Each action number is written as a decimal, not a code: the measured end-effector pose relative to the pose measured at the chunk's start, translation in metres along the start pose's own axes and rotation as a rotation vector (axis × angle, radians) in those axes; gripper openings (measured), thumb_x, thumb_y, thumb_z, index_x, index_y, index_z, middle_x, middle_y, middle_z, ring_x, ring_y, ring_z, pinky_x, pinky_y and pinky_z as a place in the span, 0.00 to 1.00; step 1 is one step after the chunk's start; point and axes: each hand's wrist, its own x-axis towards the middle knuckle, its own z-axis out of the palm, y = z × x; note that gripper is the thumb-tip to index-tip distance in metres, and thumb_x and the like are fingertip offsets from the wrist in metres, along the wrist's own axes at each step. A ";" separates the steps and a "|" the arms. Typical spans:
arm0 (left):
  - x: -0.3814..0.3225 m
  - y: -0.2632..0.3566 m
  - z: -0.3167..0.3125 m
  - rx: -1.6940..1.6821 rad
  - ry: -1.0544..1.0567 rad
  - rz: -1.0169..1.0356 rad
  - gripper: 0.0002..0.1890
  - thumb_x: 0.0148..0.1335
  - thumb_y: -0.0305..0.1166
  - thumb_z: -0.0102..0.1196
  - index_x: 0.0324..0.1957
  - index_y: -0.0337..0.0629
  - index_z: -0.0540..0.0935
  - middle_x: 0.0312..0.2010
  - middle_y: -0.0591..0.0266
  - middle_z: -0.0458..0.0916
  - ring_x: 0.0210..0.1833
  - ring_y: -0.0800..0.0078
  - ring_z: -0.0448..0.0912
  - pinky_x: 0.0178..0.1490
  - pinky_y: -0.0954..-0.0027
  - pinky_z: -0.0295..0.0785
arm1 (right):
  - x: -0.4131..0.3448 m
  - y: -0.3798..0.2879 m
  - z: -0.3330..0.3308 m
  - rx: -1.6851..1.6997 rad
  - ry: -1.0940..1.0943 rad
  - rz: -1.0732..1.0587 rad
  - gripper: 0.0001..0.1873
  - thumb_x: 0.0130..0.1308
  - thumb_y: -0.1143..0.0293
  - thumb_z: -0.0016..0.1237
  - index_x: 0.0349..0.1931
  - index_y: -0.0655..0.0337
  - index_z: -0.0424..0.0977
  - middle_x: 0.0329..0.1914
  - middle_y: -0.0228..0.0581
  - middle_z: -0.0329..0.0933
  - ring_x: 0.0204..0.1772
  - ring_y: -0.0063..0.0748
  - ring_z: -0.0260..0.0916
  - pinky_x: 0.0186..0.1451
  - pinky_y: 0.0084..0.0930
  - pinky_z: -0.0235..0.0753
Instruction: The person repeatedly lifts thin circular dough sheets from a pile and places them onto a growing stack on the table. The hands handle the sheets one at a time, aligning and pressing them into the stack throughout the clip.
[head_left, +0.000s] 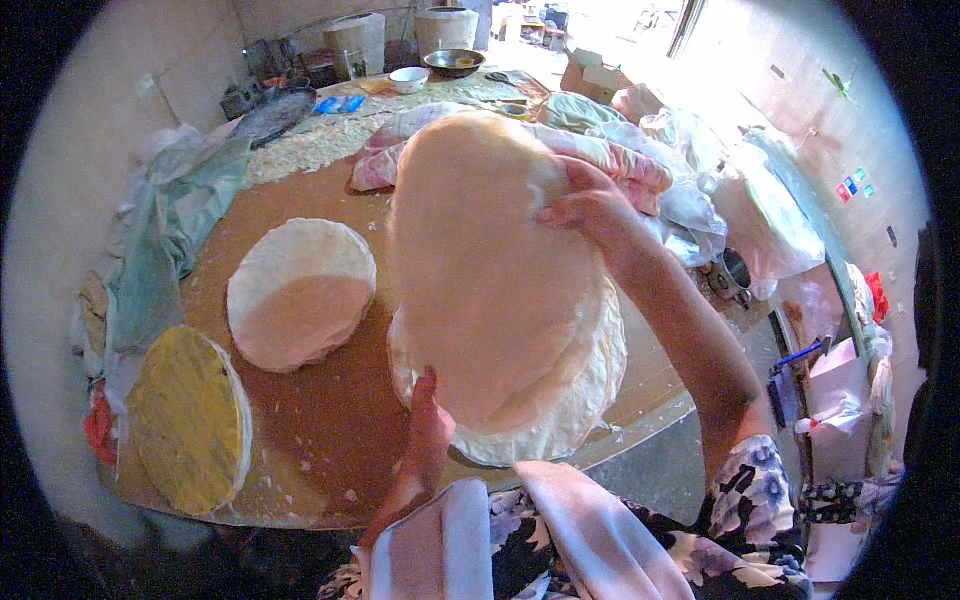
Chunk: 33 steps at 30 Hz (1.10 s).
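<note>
A large thin round of flatbread dough (487, 277) is held up, tilted, between my two hands. My right hand (581, 199) grips its upper right edge, fingers partly hidden. Near the lower left edge is my left hand (431, 424), thumb up against the dough; its other fingers are hard to make out. Below the raised sheet lies a stack of similar pale rounds (517, 446). To the left, a smaller, thicker white round (300, 315) rests on the brown work table (322, 420). A yellow, dark-streaked round board (187, 420) with a white rim lies at the table's front left.
Bundled cloth (382, 161) lies behind the dough. Plastic bags (690, 187) and a metal cup (727, 274) are at the right. Farther back are a white bowl (409, 79), a dark metal pan (454, 63) and a round tray (274, 116). A greenish sheet (180, 217) drapes the left edge.
</note>
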 end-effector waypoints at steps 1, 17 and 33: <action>-0.009 0.011 0.032 -0.112 -0.002 -0.011 0.25 0.54 0.43 0.49 0.52 0.43 0.65 0.46 0.60 0.70 0.49 0.66 0.67 0.54 0.66 0.61 | -0.014 0.001 -0.015 0.027 0.051 0.010 0.27 0.36 0.84 0.48 0.44 0.66 0.67 0.38 0.39 0.72 0.40 0.31 0.71 0.44 0.25 0.71; 0.026 -0.014 -0.004 0.731 0.391 0.410 0.25 0.45 0.19 0.48 0.50 0.34 0.65 0.43 0.57 0.69 0.50 0.65 0.65 0.54 0.67 0.59 | -0.136 0.264 -0.192 0.211 0.508 0.211 0.20 0.42 0.85 0.44 0.41 0.66 0.67 0.34 0.40 0.73 0.30 0.31 0.70 0.33 0.25 0.71; -0.040 -0.080 0.072 2.291 -0.415 0.923 0.07 0.44 0.31 0.48 0.28 0.45 0.72 0.32 0.63 0.70 0.38 0.65 0.68 0.37 0.63 0.64 | -0.137 0.268 -0.197 0.285 0.495 0.153 0.20 0.43 0.86 0.44 0.40 0.66 0.66 0.34 0.39 0.72 0.34 0.30 0.69 0.38 0.25 0.69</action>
